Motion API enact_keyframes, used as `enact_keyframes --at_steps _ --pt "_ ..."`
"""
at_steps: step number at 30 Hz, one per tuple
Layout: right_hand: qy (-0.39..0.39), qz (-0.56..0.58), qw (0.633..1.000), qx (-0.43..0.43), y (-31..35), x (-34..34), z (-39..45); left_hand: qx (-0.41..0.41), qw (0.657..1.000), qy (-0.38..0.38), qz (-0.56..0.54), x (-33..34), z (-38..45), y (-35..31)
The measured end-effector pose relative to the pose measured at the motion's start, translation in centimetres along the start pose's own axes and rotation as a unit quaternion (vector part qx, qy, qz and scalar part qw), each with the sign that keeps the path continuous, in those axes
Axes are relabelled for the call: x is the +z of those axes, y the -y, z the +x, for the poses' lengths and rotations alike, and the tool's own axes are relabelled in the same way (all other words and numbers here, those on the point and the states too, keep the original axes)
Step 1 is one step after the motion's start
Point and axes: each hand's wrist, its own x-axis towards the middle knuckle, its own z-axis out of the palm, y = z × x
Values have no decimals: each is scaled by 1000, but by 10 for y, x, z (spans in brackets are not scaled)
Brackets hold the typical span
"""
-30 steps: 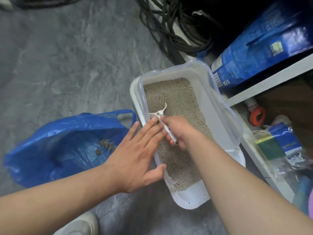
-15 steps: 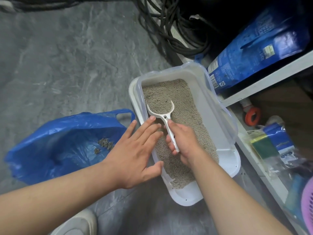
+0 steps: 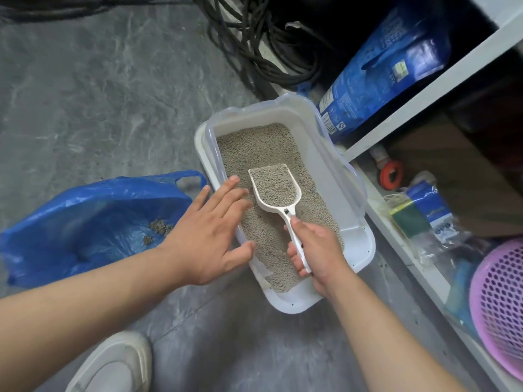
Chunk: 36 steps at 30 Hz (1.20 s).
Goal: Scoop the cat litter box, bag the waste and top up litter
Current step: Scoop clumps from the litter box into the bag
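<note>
A white litter box (image 3: 359,244) with a clear rim stands on the grey floor, filled with grey litter (image 3: 254,145). My right hand (image 3: 319,250) grips the handle of a white scoop (image 3: 276,188), which is held level over the box and is full of litter. With its fingers straight, my left hand (image 3: 209,233) rests on the box's left rim. To the left lies an open blue plastic bag (image 3: 85,222) with a few grey clumps (image 3: 158,227) inside.
A blue litter bag (image 3: 387,69) leans on a white shelf (image 3: 424,89) at the right. Black cables (image 3: 254,38) coil behind the box. A purple basket (image 3: 501,301), packets and an orange-capped item sit lower right. My white shoe (image 3: 113,366) is near the bottom.
The scoop has come up out of the litter and turned face-up with a full load. My right hand slid back toward the box's near end. My left hand stays on the rim.
</note>
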Motion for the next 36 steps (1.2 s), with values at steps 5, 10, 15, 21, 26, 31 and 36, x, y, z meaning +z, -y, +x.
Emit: enact_keyframes --at_steps 5,10,15,21,26,31,36 --pt "-18 4 1000 -2 -12 -7 -16 -1 1000 -9 1 2 -1 0" --pt "-47 29 998 10 -20 -13 -28 -7 1000 0 7 1 -2 0" --pt "-55 33 998 11 -24 -22 -38 -11 1000 0 3 2 -2 -3" --pt "-63 29 998 5 -28 -34 -43 -13 1000 -12 -14 3 1 -6" --pt "-62 26 998 2 -29 -31 -45 -10 1000 -9 -10 4 0 -4" --pt "-58 25 998 0 -25 -27 -49 -9 1000 -8 -7 3 -2 -2" --pt "-56 7 998 -1 -24 -24 -50 -9 1000 -2 -4 2 -2 -3"
